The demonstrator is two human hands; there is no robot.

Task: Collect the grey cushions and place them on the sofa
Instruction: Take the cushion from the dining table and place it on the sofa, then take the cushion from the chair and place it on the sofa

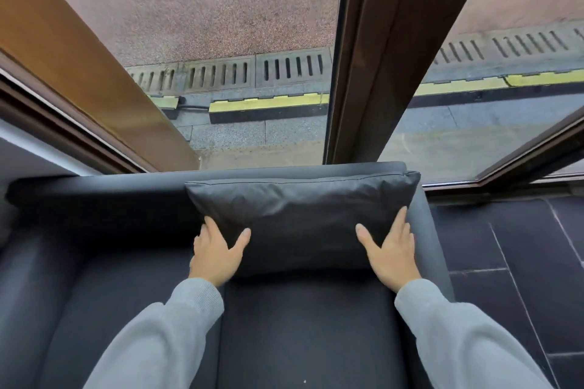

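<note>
A dark grey cushion (pixel 300 211) stands upright against the backrest at the right end of the dark sofa (pixel 104 202). My left hand (pixel 218 251) presses on its lower left corner, thumb on the front face. My right hand (pixel 390 249) holds the lower right edge the same way, fingers along the side. Both arms wear light grey sleeves. The cushion's bottom edge rests on the right seat pad (pixel 303 325).
Behind the sofa rises a large window with dark brown frames (pixel 369 57); pavement and a drain grate lie outside. Dark floor tiles (pixel 505 262) run to the right of the sofa's armrest (pixel 433 230). The left seat pad (pixel 110 309) holds no cushion.
</note>
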